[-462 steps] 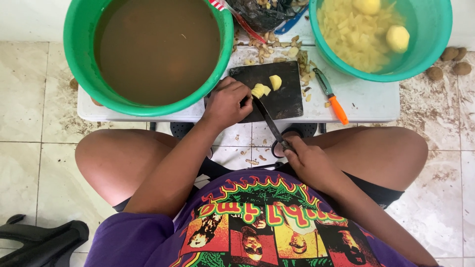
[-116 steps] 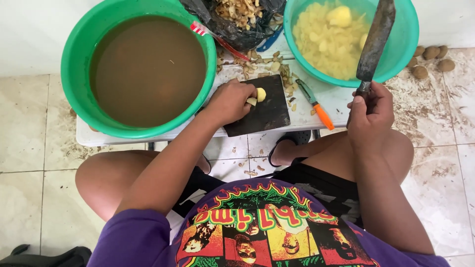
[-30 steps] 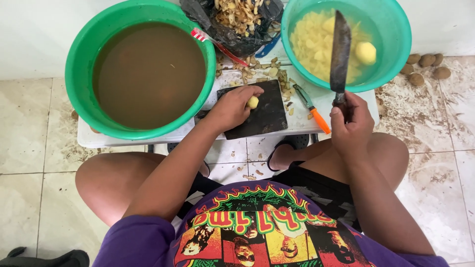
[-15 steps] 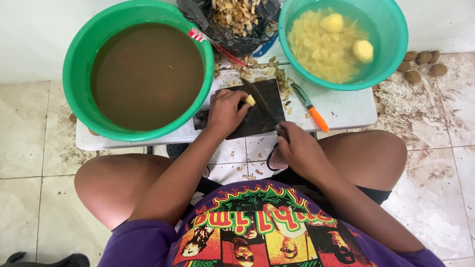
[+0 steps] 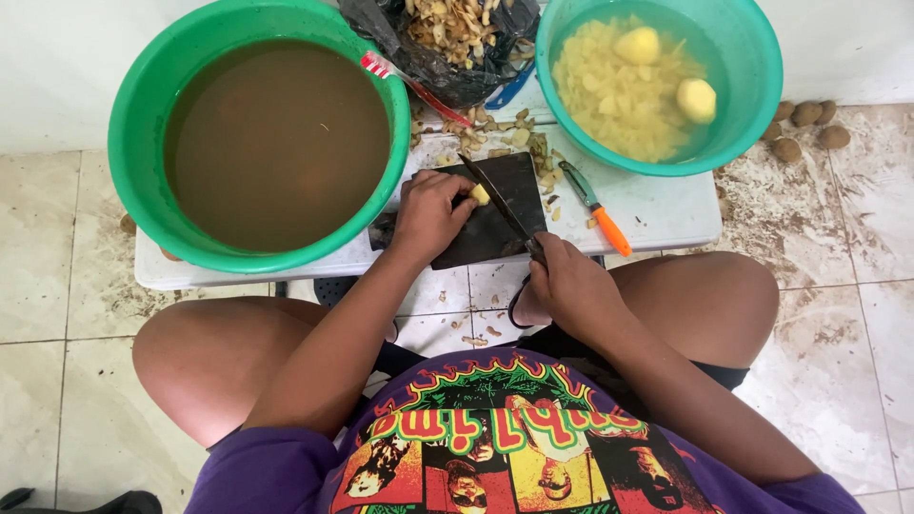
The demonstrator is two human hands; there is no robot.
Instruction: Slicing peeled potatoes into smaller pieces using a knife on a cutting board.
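On a black cutting board (image 5: 509, 176) my left hand (image 5: 428, 214) pins down a small peeled potato piece (image 5: 481, 194). My right hand (image 5: 571, 290) grips the handle of a dark knife (image 5: 495, 198), whose blade lies across the board against the potato piece. The board rests on a low white table (image 5: 657, 205) in front of my knees.
A large green basin of brown water (image 5: 271, 133) stands at the left. A teal basin (image 5: 657, 81) at the right holds cut potato and two peeled potatoes in water. A black bag of peelings (image 5: 447, 38) sits between them. An orange-handled peeler (image 5: 595, 205) lies beside the board. Unpeeled potatoes (image 5: 804, 124) lie on the dirty floor.
My right hand brought the knife down from over the teal basin to the cutting board; the blade now sits against the potato piece under my left hand.
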